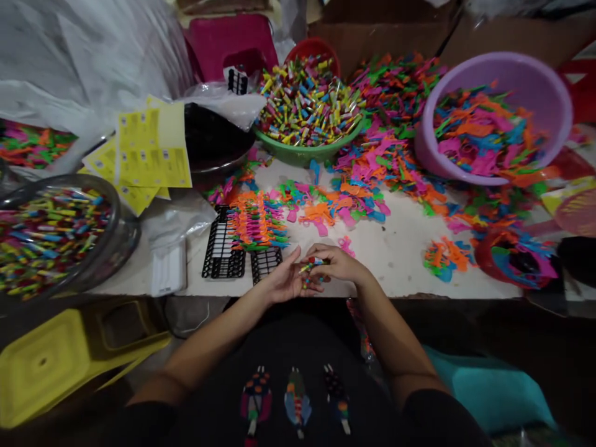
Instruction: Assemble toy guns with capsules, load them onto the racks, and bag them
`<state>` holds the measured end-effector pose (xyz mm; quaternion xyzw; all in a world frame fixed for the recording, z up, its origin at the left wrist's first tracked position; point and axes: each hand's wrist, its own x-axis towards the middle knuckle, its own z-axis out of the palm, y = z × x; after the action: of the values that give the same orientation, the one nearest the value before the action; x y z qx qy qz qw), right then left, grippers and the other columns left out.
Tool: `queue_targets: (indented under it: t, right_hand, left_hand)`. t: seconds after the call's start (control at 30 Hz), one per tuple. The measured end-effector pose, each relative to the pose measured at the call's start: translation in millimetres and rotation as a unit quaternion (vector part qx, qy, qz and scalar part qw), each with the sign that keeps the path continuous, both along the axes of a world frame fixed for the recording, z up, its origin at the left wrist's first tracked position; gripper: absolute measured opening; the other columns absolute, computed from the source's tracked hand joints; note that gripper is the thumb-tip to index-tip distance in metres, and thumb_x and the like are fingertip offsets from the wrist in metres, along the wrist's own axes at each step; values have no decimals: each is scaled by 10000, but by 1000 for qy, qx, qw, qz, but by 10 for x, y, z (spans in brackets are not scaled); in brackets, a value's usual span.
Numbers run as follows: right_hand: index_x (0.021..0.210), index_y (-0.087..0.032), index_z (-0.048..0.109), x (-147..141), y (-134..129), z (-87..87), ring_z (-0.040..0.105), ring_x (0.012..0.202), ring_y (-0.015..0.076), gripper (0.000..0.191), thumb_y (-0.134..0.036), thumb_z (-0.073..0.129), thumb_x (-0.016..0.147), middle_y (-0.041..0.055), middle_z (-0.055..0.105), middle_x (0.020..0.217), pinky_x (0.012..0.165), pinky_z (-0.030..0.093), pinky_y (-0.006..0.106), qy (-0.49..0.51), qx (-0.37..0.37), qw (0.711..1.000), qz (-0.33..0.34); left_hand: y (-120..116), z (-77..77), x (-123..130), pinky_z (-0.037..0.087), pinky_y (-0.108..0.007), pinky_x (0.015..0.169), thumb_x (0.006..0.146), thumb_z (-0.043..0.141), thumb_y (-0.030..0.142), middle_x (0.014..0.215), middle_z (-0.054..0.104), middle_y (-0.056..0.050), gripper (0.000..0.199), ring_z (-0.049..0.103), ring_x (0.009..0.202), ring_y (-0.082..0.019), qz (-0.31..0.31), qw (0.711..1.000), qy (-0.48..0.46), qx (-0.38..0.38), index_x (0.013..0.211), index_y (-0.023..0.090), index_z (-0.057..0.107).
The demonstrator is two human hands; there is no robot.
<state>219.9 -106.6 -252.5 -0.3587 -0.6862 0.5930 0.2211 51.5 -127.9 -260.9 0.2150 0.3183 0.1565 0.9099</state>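
My left hand (287, 279) is palm up at the table's front edge, its fingers curled around several small colourful capped pieces (307, 268). Over it, my right hand (336, 263) has its fingers bent onto the same pieces. The two hands are close together. Just left of them lie two black slotted racks, one (224, 248) bare at its front and the other (267, 261) beside my left fingers. Rows of orange, pink and green plastic pieces (258, 220) sit on the racks. A pink piece (346, 244) lies just beyond my right hand.
A green bowl (302, 152) of capped pieces stands at the back, a purple basin (493, 65) at the right, a dark bowl (123, 248) at the left. Loose plastic pieces (372, 161) spread between them. Yellow label sheets (151, 146) and a white box (168, 270) are left of the racks.
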Motion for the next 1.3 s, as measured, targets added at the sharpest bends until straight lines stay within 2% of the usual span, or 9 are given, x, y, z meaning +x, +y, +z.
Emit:
queue_targets:
  t: [0.1, 0.3, 0.53, 0.63, 0.73, 0.8, 1.0, 1.2, 1.3]
  right_hand:
    - [776, -182, 651, 5, -4, -67, 525, 645, 90, 282, -446, 574, 712, 26, 523, 848, 521, 447, 201, -1, 44, 998, 34]
    - [676, -171, 591, 4, -7, -171, 501, 654, 110, 280, -405, 495, 794, 17, 508, 696, 607, 420, 241, 1, 174, 977, -119]
    - [778, -178, 583, -126, -149, 18, 542, 774, 129, 217, -354, 464, 818, 54, 577, 856, 689, 426, 250, -55, 243, 968, -23]
    - [783, -171, 572, -169, -148, 4, 550, 779, 138, 267, -395, 431, 824, 57, 590, 836, 701, 428, 260, -74, 225, 954, -182]
    - [760, -162, 560, -228, -142, -109, 539, 673, 137, 373, -461, 351, 837, 34, 577, 700, 641, 428, 268, -106, 144, 882, -436]
    - [805, -154, 567, -299, -172, -200, 539, 677, 144, 415, -499, 336, 827, 39, 582, 714, 639, 431, 277, -116, 102, 848, -507]
    - [995, -167, 573, -313, -339, -349, 577, 818, 161, 467, -515, 306, 835, 81, 602, 947, 720, 467, 304, -30, 47, 909, -412]
    - [1086, -172, 562, -61, -378, -298, 468, 1091, 215, 448, -485, 383, 820, 108, 538, 1117, 949, 362, 395, -129, 146, 939, -284]
    - [1109, -178, 552, -78, -415, -247, 496, 1062, 204, 416, -444, 408, 824, 110, 538, 1095, 918, 398, 367, -157, 150, 930, -295]
  left_hand:
    - [-11, -90, -50, 426, -206, 536, 788, 424, 525, 864, 640, -96, 413, 605, 642, -129, 13, 998, -33, -53, 914, 160, 572]
    - [-37, -127, -53, 443, -214, 640, 701, 642, 196, 877, 639, -60, 256, 614, 698, -115, 59, 996, -48, -42, 948, 164, 582]
    - [-91, -151, -30, 462, -295, 685, 562, 724, 164, 684, 654, -52, 224, 624, 667, -161, 11, 1000, -2, -26, 750, 105, 618]
    - [-123, -161, -24, 464, -284, 675, 585, 719, 200, 693, 653, -62, 220, 622, 653, -154, 40, 999, 20, -1, 751, 93, 621]
    - [-159, -152, 34, 462, -295, 732, 622, 705, 213, 865, 652, -74, 297, 624, 768, -163, 86, 996, 15, 13, 891, 125, 616]
    - [-180, -157, 113, 462, -272, 718, 622, 710, 227, 899, 641, -53, 340, 613, 772, -141, 160, 987, 18, 31, 937, 154, 605]
    - [-180, -196, 252, 442, -178, 589, 634, 698, 299, 745, 616, -13, 257, 559, 657, -77, 294, 953, 45, 53, 813, 130, 625]
    - [-170, -204, 177, 474, -298, 743, 700, 645, 278, 851, 635, -31, 205, 581, 826, -144, 272, 962, 10, 7, 867, 162, 622]
    - [-169, -197, 178, 458, -256, 755, 704, 644, 258, 849, 637, -25, 188, 579, 784, -113, 285, 958, 22, -5, 863, 158, 631]
